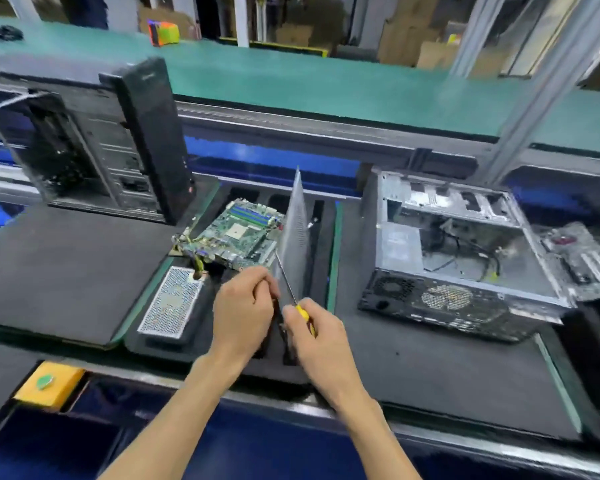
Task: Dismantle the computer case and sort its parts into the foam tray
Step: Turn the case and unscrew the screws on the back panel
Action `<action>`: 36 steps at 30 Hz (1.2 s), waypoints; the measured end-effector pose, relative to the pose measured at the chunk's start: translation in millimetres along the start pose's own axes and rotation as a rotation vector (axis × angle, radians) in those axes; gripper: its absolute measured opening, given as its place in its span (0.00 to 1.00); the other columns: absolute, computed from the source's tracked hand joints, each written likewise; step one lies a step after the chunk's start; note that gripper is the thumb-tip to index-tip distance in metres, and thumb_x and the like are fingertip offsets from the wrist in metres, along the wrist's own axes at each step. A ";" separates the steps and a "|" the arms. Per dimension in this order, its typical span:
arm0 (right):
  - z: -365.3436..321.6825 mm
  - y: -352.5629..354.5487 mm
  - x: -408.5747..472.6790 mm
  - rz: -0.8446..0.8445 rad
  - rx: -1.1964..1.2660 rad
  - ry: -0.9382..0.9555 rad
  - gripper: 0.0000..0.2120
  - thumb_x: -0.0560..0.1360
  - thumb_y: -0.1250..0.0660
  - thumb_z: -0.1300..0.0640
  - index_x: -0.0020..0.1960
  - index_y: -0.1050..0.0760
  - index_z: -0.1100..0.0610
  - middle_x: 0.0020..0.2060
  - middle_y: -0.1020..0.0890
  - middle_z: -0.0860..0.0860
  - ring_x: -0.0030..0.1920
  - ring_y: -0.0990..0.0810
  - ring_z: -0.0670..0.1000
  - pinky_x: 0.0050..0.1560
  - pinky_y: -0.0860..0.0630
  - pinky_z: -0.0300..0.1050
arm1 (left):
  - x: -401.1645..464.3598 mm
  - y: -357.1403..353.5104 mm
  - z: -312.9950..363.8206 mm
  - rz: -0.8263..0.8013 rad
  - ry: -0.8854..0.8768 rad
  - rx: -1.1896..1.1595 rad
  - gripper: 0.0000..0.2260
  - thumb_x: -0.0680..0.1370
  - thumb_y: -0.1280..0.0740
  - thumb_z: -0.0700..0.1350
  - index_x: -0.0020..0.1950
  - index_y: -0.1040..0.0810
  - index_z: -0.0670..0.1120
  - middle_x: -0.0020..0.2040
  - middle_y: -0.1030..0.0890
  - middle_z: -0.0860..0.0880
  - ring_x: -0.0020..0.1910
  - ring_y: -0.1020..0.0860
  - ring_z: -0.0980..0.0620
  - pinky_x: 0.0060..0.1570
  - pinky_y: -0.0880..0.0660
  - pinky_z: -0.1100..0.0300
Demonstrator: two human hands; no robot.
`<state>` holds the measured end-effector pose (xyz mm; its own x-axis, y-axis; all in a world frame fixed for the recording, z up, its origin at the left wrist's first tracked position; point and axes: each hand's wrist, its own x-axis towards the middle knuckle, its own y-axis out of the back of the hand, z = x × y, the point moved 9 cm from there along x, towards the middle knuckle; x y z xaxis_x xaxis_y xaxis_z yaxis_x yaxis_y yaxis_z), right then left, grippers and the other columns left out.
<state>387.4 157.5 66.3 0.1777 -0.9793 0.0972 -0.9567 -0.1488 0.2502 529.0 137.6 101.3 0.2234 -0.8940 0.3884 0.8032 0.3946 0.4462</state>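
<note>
The black foam tray point(321, 244) lies in the middle of the bench. It holds a green motherboard point(234, 233), a perforated silver power supply point(172, 301) and a grey metal panel point(295, 233) standing on edge in a slot. My left hand point(245, 311) grips the near lower edge of that panel, fingers curled. My right hand point(317, 336) holds a yellow-handled screwdriver point(303, 315), its shaft pointing up and left along the panel. The opened grey computer case point(461, 258) lies on its side to the right.
A second black case point(94, 140) stands upright at the back left on a dark mat point(59, 271). Another removed board point(579, 261) lies at the far right. A yellow button box point(49, 384) sits at the bench's near left edge. A green conveyor point(291, 77) runs behind.
</note>
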 end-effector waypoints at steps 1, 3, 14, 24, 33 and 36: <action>0.7 14.6 -5.6 0.005 0.017 0.003 0.19 0.79 0.38 0.40 0.35 0.36 0.50 0.28 0.34 0.46 0.32 0.37 0.47 0.33 0.37 0.44 | -5.3 -1.6 9.9 0.054 -0.012 0.018 0.11 0.73 0.43 0.37 0.34 0.26 0.48 0.31 0.23 0.54 0.33 0.26 0.55 0.36 0.30 0.56; 5.6 42.9 -14.3 0.025 0.033 0.002 0.19 0.79 0.38 0.40 0.36 0.35 0.50 0.28 0.34 0.45 0.31 0.38 0.47 0.33 0.37 0.43 | -18.9 -6.3 30.9 0.145 -0.056 0.079 0.12 0.73 0.42 0.37 0.35 0.26 0.50 0.30 0.24 0.55 0.31 0.27 0.55 0.34 0.31 0.58; 68.9 109.3 -36.5 0.062 0.218 -0.314 0.12 0.82 0.40 0.52 0.42 0.23 0.48 0.28 0.32 0.49 0.26 0.37 0.49 0.27 0.38 0.42 | -39.2 -109.0 -23.3 -0.323 0.340 0.104 0.13 0.80 0.40 0.37 0.48 0.26 0.56 0.48 0.20 0.54 0.42 0.23 0.56 0.37 0.31 0.68; 77.0 97.5 -28.0 0.101 0.258 -0.411 0.08 0.82 0.41 0.57 0.49 0.24 0.56 0.27 0.30 0.49 0.24 0.35 0.49 0.22 0.34 0.39 | -21.9 -96.8 -48.4 -0.281 0.354 0.106 0.10 0.78 0.38 0.37 0.52 0.23 0.51 0.48 0.19 0.54 0.46 0.23 0.59 0.42 0.32 0.69; 78.7 54.2 -20.0 0.097 0.251 -0.472 0.08 0.81 0.42 0.58 0.50 0.24 0.58 0.28 0.30 0.50 0.24 0.36 0.48 0.22 0.38 0.37 | -10.3 -66.2 -82.5 -0.288 0.388 0.113 0.09 0.78 0.38 0.37 0.54 0.24 0.48 0.49 0.20 0.52 0.45 0.23 0.57 0.39 0.31 0.67; 79.7 34.2 -16.4 0.083 0.242 -0.486 0.09 0.81 0.42 0.58 0.51 0.24 0.58 0.28 0.30 0.50 0.24 0.36 0.48 0.23 0.39 0.38 | -7.5 -54.9 -95.3 -0.307 0.392 0.118 0.09 0.79 0.38 0.38 0.55 0.24 0.48 0.50 0.20 0.51 0.45 0.23 0.55 0.41 0.31 0.62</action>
<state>333.3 157.5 -3.5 0.0272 -0.9313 -0.3631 -0.9989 -0.0396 0.0267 535.8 102.4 -2.9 0.1956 -0.9760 -0.0960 0.8016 0.1027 0.5890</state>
